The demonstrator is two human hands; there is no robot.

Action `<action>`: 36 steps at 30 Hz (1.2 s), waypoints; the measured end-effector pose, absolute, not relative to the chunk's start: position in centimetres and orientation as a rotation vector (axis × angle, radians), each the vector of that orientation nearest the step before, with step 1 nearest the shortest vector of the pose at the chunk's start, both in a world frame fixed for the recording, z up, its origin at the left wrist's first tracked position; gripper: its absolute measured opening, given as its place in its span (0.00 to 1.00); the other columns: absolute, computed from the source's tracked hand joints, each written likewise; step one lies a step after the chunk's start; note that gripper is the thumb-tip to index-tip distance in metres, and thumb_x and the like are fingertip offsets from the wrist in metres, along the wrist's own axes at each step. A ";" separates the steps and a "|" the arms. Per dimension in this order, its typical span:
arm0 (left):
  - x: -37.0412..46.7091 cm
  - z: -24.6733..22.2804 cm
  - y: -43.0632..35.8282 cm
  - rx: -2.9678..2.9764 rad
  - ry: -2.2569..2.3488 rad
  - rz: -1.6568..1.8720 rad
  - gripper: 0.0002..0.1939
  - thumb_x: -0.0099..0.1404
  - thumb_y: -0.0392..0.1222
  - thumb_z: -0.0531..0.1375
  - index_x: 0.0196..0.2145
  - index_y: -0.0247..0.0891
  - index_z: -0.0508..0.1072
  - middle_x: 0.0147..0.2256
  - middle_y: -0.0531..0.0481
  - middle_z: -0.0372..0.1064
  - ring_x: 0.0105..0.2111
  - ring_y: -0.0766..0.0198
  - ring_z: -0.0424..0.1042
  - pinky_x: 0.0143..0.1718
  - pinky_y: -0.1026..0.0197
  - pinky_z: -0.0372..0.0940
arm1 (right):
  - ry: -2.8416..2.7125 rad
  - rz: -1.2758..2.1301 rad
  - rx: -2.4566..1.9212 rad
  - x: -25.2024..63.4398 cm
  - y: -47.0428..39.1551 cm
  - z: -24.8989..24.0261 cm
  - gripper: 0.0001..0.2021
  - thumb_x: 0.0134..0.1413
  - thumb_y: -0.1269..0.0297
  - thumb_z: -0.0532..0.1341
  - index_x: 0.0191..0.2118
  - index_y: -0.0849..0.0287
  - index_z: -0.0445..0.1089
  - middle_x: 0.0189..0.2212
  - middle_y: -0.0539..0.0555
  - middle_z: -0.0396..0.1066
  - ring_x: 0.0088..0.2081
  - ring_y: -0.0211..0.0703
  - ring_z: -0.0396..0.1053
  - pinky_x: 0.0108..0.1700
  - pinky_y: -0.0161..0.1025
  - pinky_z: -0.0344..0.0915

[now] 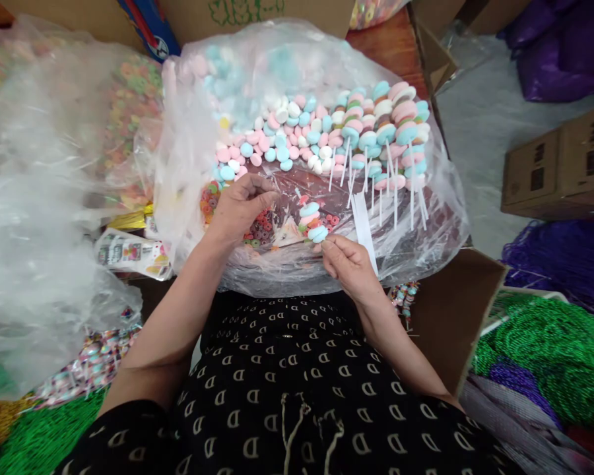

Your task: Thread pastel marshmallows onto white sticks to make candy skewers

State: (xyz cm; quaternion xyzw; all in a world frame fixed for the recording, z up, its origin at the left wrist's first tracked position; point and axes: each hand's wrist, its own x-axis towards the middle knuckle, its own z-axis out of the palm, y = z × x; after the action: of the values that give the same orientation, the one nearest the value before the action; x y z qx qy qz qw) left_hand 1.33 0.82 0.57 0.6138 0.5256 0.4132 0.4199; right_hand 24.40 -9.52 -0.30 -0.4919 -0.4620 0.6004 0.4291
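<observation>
My right hand is closed, pinching the lower end of a candy skewer threaded with blue and pink tablet candies and a red piece near its tip. Left of it, my left hand has thumb and fingers pressed together above small ring candies; whatever it holds is too small to make out. Behind both hands spreads a pile of pink, blue and white tablet candies. Finished-looking candy skewers lie stacked at the right of the pile, their white sticks pointing toward me.
Clear plastic sheeting lies under the candies. A white strip rests beside my right hand. Bags of ring candies stand at left. Cardboard boxes, green strands and purple bags are at right.
</observation>
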 end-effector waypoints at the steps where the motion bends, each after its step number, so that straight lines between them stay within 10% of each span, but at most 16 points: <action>1: 1.5 0.4 0.7 1.427 1.230 1.099 0.07 0.65 0.43 0.68 0.37 0.44 0.73 0.35 0.51 0.76 0.37 0.60 0.76 0.42 0.55 0.72 | -1.172 1.508 -1.233 24.3 -9.6 -0.3 0.26 0.62 0.35 0.65 0.34 0.56 0.75 0.14 0.41 0.57 0.17 0.33 0.49 0.22 0.35 0.47; 36: 5.9 -0.7 -3.1 1.094 0.988 1.235 0.19 0.76 0.62 0.58 0.52 0.47 0.73 0.43 0.46 0.80 0.40 0.58 0.81 0.39 0.55 0.76 | -1.266 1.433 -1.269 21.7 -9.6 0.3 0.25 0.66 0.34 0.62 0.33 0.53 0.72 0.15 0.42 0.58 0.18 0.36 0.54 0.24 0.37 0.54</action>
State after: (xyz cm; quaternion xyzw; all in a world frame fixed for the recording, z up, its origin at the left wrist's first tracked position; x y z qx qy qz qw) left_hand 5.86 -3.06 -0.75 0.4663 0.4213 0.5268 0.5723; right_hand 21.68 -9.60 0.30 -0.5042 -0.5031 0.5691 0.4108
